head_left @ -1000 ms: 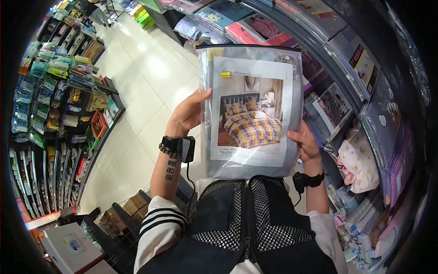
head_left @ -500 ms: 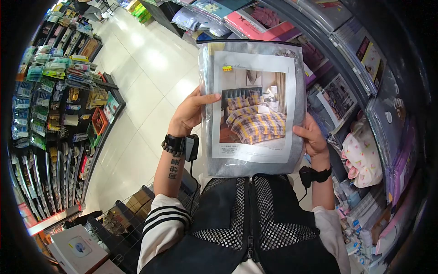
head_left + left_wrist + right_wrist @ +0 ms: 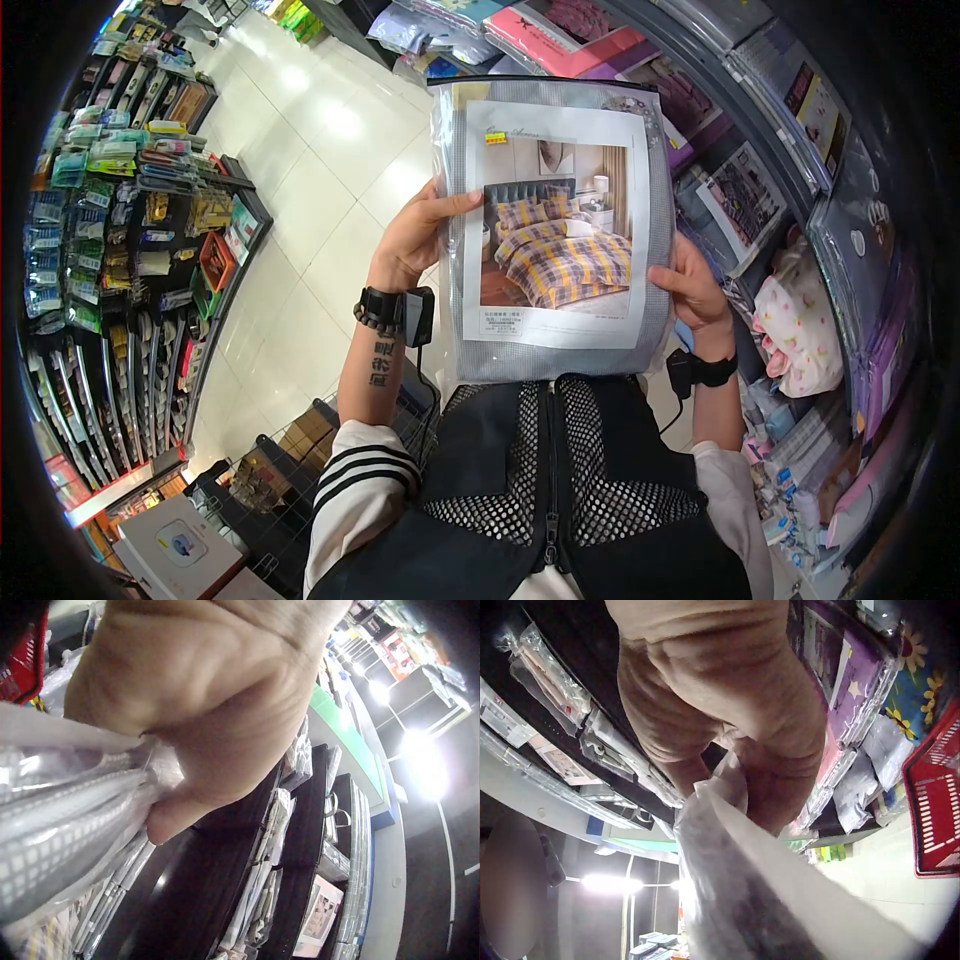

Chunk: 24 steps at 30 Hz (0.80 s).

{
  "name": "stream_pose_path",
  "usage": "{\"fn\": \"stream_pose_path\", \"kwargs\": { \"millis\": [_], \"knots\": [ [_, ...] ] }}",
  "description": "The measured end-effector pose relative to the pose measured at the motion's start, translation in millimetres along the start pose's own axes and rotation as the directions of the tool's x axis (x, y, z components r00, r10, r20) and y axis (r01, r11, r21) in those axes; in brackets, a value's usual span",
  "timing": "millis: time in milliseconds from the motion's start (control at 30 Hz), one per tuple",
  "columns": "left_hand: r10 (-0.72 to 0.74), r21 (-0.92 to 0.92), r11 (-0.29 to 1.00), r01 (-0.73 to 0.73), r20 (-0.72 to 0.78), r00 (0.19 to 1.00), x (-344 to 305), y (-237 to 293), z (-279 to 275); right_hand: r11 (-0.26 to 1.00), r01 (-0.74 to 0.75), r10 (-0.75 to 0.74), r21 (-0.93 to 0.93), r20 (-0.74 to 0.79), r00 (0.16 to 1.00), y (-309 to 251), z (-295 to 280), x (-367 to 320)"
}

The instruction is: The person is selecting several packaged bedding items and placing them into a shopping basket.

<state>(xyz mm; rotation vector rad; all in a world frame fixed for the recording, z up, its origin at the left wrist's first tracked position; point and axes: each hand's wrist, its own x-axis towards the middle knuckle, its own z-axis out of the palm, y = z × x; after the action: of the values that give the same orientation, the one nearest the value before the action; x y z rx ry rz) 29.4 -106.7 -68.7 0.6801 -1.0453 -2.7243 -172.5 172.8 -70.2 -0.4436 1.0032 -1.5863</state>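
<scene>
Both hands hold a packaged bedding set (image 3: pixel 550 361) upright in front of the chest. Its clear plastic bag has a dark top edge and grey checked fabric inside. A paper insert shows a bed in yellow and purple plaid, with a small yellow price sticker near the top. The left hand (image 3: pixel 418 228) grips the left edge, thumb over the front and fingers behind. Lower on the right edge, the right hand (image 3: pixel 694 285) pinches the bag with its thumb in front. In both wrist views the plastic bunches between thumb and fingers.
Shelves of packaged bedding (image 3: pixel 740 205) run along the right, with a white patterned cloth bundle (image 3: pixel 797 325) among them. At the left stands a rack of hanging small goods (image 3: pixel 110 240). A white box (image 3: pixel 178 545) lies low left. Tiled floor (image 3: pixel 300 130) stretches ahead.
The package has risen slightly in the head view, both hands still gripping it. The right hand has shifted up and right in the view; the left thumb reaches slightly farther over the front.
</scene>
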Motion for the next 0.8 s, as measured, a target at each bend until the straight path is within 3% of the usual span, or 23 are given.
{"fn": "stream_pose_path", "kwargs": {
  "millis": [800],
  "knots": [
    [0.016,-0.038,0.999,-0.017,-0.014,1.0,-10.0,-6.7,14.2,0.999,-0.032,0.032,0.017,-0.012,0.999,8.7,-11.6,-17.3]
  ]
}}
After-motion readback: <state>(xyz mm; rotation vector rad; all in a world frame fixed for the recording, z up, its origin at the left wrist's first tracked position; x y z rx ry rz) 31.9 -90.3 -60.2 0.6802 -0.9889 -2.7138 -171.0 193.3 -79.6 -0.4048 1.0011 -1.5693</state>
